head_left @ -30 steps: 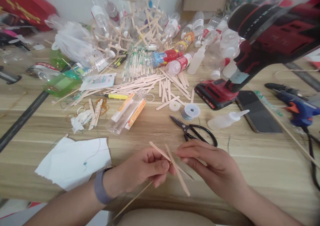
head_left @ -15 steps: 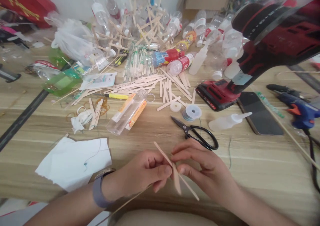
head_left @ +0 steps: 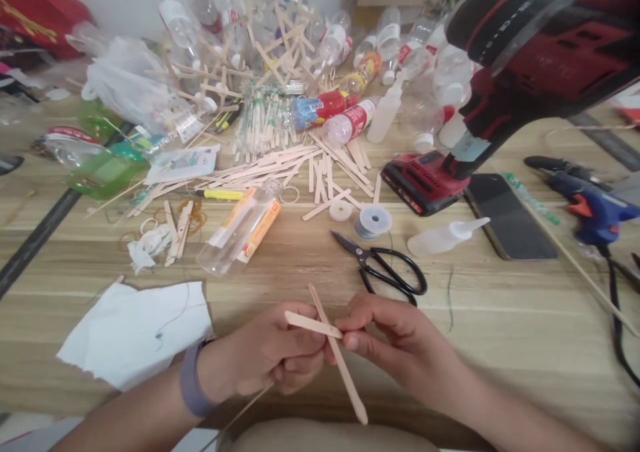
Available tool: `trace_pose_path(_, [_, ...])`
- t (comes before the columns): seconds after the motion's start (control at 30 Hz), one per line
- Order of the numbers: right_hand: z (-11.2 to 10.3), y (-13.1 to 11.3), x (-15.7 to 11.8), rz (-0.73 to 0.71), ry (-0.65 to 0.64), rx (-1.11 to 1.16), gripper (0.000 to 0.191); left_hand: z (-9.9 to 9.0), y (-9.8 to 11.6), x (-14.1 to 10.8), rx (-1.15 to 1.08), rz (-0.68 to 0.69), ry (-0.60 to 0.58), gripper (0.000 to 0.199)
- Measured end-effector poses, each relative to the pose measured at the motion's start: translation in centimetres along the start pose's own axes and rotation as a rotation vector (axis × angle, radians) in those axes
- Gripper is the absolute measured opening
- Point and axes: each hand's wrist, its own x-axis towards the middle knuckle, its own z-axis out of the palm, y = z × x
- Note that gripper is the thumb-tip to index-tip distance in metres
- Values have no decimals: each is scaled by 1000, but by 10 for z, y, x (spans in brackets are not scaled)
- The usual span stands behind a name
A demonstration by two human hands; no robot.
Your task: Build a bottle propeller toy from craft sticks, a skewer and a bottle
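Observation:
Two wooden craft sticks cross each other between my hands: a long stick [head_left: 347, 379] points down toward me, and a shorter-looking stick [head_left: 306, 322] lies across it. My left hand [head_left: 280, 355] is closed on the sticks near their crossing, its thumb partly behind the upper stick. With thumb and forefinger, my right hand [head_left: 387, 335] pinches the right end of the crossing stick. Black-handled scissors [head_left: 383, 265] lie just beyond my right hand. A torn white paper [head_left: 137, 329] with a thread on it lies beyond my left forearm.
Behind the hands lie a clear bottle [head_left: 243, 229], a thread spool [head_left: 373, 221] and a small dropper bottle [head_left: 443, 237]. A red cordless drill [head_left: 425, 179] stands at right, near a phone [head_left: 510, 215] and a blue glue gun [head_left: 593, 209]. Loose craft sticks [head_left: 280, 165] and bottles crowd the back.
The crossed sticks have turned in my hands: one stick that pointed down toward me now points left across the other. The view has shifted slightly.

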Motion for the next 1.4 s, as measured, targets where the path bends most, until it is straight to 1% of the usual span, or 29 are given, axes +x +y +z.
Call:
trace_pose_path(0.13, [0,2,0,-22,-21,31,26,1,0,2,12,-6,-7,36])
trace_pose_path(0.37, [2,1,-1,34,-21,80,26,2,-1,3,48,5,42,37])
trace_pose_path(0.5, [2,2,-1,35,-37,79,27,1,-1,3,62,-8,50,37])
trace_pose_path(0.67, [2,4,-1,45,-31,53,28,0,-1,3,59,7,52,35])
trace_pose_path(0.87, [2,6,-2,79,-15,30,35,1,1,3,9,6,4,33])
trace_pose_path(0.97, [3,8,-2,69,-9,47,34,0,1,2,-5,-1,13,32])
trace_pose_path(1.13, [5,11,-1,57,-27,93,32,-4,-3,3,-6,13,-34,29])
trace_pose_path(1.3, [5,8,0,89,-27,75,36,-4,-2,4,-18,4,-22,29])
trace_pose_path(1.4, [5,7,1,64,25,7,35,-2,-1,4,-25,18,-5,30])
